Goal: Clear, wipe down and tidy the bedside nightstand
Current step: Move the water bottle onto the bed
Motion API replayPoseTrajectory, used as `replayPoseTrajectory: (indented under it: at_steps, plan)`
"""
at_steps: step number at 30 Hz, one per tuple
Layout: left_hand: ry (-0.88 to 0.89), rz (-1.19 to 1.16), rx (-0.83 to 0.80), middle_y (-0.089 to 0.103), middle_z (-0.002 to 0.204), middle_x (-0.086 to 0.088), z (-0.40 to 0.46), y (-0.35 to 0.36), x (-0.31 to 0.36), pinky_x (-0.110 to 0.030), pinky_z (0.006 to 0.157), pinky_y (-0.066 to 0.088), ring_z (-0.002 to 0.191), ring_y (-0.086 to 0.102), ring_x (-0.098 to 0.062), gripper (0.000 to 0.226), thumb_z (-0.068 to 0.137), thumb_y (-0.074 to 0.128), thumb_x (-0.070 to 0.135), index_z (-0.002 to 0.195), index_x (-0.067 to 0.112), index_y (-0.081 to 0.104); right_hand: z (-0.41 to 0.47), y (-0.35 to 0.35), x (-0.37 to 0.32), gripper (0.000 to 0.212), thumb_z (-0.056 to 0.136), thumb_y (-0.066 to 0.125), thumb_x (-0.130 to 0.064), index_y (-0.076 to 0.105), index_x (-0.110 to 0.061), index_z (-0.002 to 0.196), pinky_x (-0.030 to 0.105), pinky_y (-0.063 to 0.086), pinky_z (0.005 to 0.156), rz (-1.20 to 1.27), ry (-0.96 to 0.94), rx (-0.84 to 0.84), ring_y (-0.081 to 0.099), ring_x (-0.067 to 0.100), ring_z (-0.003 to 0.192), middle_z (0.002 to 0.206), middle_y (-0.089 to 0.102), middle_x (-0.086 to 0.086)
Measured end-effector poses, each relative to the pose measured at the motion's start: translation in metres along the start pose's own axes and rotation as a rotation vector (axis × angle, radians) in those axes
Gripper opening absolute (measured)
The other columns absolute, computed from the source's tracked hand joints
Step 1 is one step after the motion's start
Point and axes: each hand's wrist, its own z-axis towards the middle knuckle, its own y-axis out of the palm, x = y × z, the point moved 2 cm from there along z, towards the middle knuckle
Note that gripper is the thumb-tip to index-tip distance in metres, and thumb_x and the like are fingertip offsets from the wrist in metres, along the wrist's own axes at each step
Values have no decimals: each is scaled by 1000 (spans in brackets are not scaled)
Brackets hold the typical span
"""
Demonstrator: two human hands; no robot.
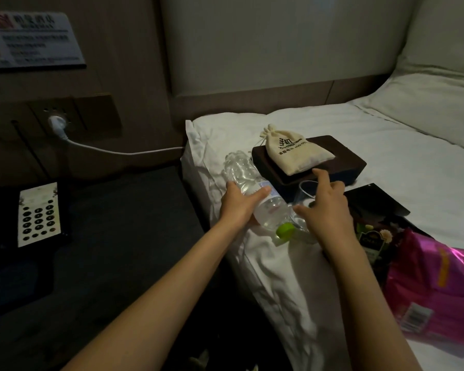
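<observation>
The left hand has its fingers wrapped around a clear plastic water bottle lying on the white bed, green cap toward the near side. Just to its right, the right hand has its fingers spread wide over a drinking glass, touching its rim. Beyond them, a cream drawstring pouch rests on a dark tray. The nightstand bench at left carries a phone keypad.

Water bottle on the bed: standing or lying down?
Lying down. The water bottle lies on its side on the white sheet, green cap toward the camera, left hand gripping it.
</observation>
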Motion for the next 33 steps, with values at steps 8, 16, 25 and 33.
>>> replayPoseTrajectory:
  at_steps: [8, 16, 25, 33]
  plan:
    - [21, 97, 20, 67, 110, -5, 2, 10, 7, -42, 88, 54, 99, 65, -24, 61, 71, 79, 45, 117, 13, 56, 11, -2, 5, 79, 86, 72, -16, 24, -18, 148, 50, 43, 96, -20, 50, -12, 42, 48, 122, 138, 32, 23]
    - [24, 168, -35, 67, 105, -6, -3, 10, 12, -47, 81, 57, 94, 67, -30, 62, 64, 70, 60, 109, 20, 58, 11, -3, 2, 81, 84, 73, -14, 24, -16, 148, 51, 43, 101, 31, 50, -15, 40, 48, 125, 140, 29, 24]
    - [1, 458, -94, 4, 158, -14, -9, 8, 4, -43, 110, 28, 142, 24, -36, 95, 87, 43, 68, 154, 13, 4, 4, -10, -6, 86, 82, 76, -32, 23, -17, 149, 55, 32, 111, -38, 41, 4, 26, 45, 135, 146, 26, 23]
    - [8, 365, -84, 19, 153, -12, -11, -11, -1, -44, 107, 36, 132, 39, -37, 82, 90, 33, 69, 150, 15, 22, -9, -18, -37, 78, 85, 74, -29, 30, -16, 148, 50, 30, 112, -7, -117, 207, 25, 40, 137, 147, 30, 22]
